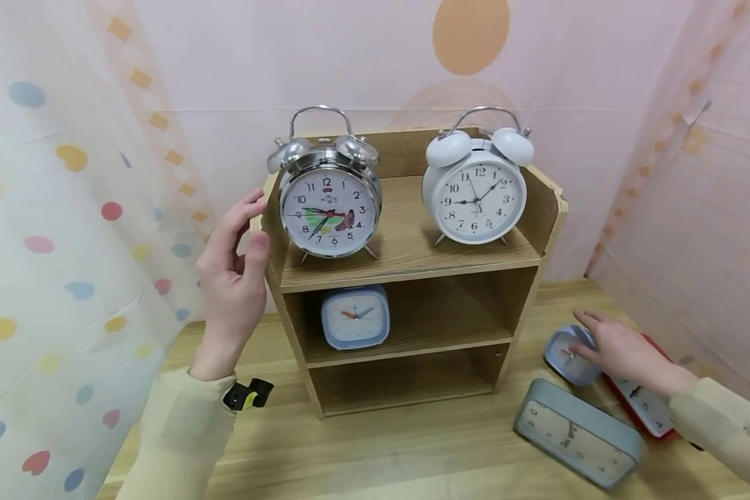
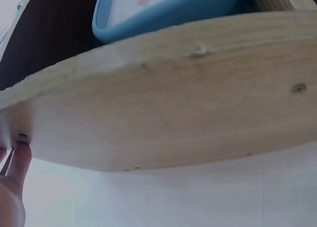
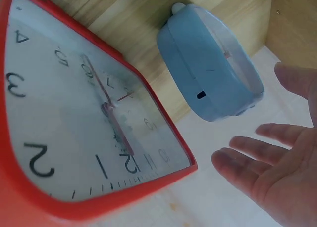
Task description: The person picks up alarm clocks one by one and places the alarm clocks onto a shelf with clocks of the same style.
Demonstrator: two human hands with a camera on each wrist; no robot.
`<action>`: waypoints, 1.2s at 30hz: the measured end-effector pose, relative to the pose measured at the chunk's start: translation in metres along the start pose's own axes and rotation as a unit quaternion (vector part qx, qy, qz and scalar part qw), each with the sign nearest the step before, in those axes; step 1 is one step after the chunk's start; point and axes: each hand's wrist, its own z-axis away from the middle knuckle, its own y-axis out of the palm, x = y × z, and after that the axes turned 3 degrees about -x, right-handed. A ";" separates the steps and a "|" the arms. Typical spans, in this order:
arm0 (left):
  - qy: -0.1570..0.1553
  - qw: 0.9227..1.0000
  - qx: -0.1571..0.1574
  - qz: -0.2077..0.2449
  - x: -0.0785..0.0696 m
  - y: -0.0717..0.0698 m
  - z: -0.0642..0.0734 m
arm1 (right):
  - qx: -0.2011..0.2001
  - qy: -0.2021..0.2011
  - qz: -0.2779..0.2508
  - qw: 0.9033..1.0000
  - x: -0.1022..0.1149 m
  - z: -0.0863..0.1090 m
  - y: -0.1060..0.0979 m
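My left hand (image 1: pixel 234 278) rests against the outer left side of the wooden shelf (image 1: pixel 406 267), fingers extended along its upper edge. In the left wrist view its fingertips meet the side panel (image 2: pixel 163 103). My right hand (image 1: pixel 621 351) reaches over the small blue alarm clock (image 1: pixel 562 357) on the table at the right, thumb and fingers spread. The right wrist view shows a gap between those fingers and the blue clock (image 3: pixel 208 64). Under the right forearm lies a red-framed clock (image 1: pixel 646 406). A grey-blue rectangular clock (image 1: pixel 578 434) lies in front of it.
On the top shelf stand a silver twin-bell alarm clock (image 1: pixel 330 208) and a white twin-bell one (image 1: pixel 477 194). Another blue clock (image 1: pixel 355 317) sits at the left of the middle shelf. Patterned curtains (image 1: pixel 69 229) hang close behind and at both sides.
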 end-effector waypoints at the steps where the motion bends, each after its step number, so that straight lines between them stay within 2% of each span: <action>1: 0.003 1.000 -0.003 -0.007 0.000 0.000 0.000 | 0.006 0.006 0.000 1.000 0.000 -0.001 -0.001; 5: 0.013 1.000 -0.012 -0.014 0.002 0.000 0.000 | 0.026 0.021 -0.010 0.999 0.001 -0.004 -0.002; 9: 0.012 1.000 -0.005 -0.008 0.004 0.001 0.000 | 0.037 0.037 -0.021 0.998 0.001 -0.003 -0.002; 16: 0.012 1.000 -0.012 -0.004 0.004 -0.001 0.000 | 0.026 0.024 -0.026 0.999 0.005 -0.004 0.003; 23: 0.011 1.000 -0.007 0.005 0.004 0.002 0.002 | 0.027 0.035 -0.028 0.999 0.003 0.001 0.010; 29: 0.010 1.000 -0.009 0.009 0.005 0.004 0.005 | 0.007 0.028 -0.019 0.999 0.001 0.005 0.014; 36: 0.007 1.000 -0.013 0.005 0.004 0.004 0.004 | 0.008 0.034 -0.020 0.999 0.000 0.003 0.010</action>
